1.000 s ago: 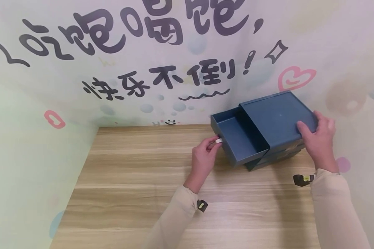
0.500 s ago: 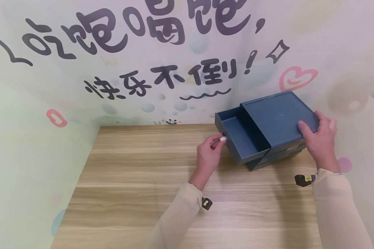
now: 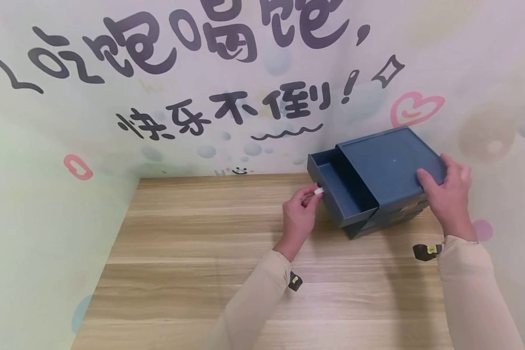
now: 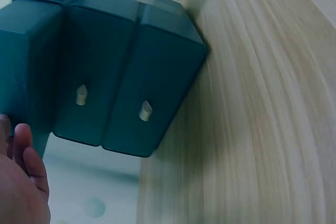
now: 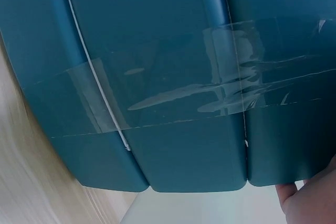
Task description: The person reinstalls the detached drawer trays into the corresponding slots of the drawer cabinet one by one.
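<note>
A blue plastic drawer unit (image 3: 391, 165) stands on the table near the back wall, its top drawer (image 3: 339, 182) partly out to the left. No contents show in the visible part of that drawer. My left hand (image 3: 299, 214) pinches the small white pull tab (image 3: 318, 191) on the drawer front. With the thumb on top and fingers over the far edge, my right hand (image 3: 450, 194) grips the unit's right rear corner. In the left wrist view, two lower drawers (image 4: 92, 72) are flush and carry pale tabs (image 4: 145, 110).
Clear tape (image 5: 173, 93) runs across the unit's side over the tiers. The wood-grain table (image 3: 192, 253) extends left and forward of the unit. Behind it rises a white wall (image 3: 227, 150) with dark lettering and drawings.
My left hand has moved to the right with the tab, and the top drawer has slid partway further into the unit. The right hand keeps its grip on the corner.
</note>
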A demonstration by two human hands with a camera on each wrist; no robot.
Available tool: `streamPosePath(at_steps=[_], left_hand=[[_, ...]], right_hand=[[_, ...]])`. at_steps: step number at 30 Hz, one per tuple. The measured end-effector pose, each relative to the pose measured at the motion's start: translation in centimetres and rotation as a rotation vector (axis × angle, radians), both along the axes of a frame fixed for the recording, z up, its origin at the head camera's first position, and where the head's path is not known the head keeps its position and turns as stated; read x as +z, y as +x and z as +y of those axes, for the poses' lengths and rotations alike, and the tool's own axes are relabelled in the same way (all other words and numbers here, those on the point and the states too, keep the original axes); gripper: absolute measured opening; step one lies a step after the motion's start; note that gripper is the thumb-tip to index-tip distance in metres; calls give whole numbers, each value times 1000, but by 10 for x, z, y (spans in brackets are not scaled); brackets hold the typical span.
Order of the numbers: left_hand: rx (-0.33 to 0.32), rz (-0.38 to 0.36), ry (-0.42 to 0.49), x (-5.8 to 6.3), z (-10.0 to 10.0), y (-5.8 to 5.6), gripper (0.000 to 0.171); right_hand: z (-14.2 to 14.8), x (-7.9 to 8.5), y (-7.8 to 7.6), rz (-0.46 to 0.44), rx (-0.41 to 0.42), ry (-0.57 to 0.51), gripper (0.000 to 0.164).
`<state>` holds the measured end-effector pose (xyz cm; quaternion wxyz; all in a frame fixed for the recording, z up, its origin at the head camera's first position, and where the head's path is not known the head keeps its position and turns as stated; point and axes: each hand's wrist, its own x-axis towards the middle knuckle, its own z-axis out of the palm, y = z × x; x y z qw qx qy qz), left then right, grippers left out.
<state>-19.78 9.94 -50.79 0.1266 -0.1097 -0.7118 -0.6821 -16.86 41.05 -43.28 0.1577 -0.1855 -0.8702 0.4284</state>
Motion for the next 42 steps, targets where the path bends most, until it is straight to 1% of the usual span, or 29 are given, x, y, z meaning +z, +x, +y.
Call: streamPosePath(at_steps=[4,11,17,22,27,31,36,38,42], left_hand=[[-16,-5,1,-2,3,-3,24],[20,-16,-48,-3,9,-4,22],[-21,-62,13,-3,16,-7,20],[-58,-95,87,-2,19,-10,20],[-86,-148,142,-4,23,-13,21],[-99,-158,177,-5,27,-13,21],[-112,-155,166,-5,32,-14,22],[-117,-157,148,-5,34,-14,22],[-131,-180,130,-4,38,-14,23]], right_hand=[[0,1,1,2,-4,3,76],[1,0,0,3,1,5,76],[0,-2,0,24,2,14,75],[0,-2,-1,35,6,20,75],[-1,-1,-1,40,9,19,76],[-1,0,-1,33,12,16,76],[-1,1,0,26,12,11,76],[0,1,0,24,11,11,76],[0,0,0,22,10,8,76]])
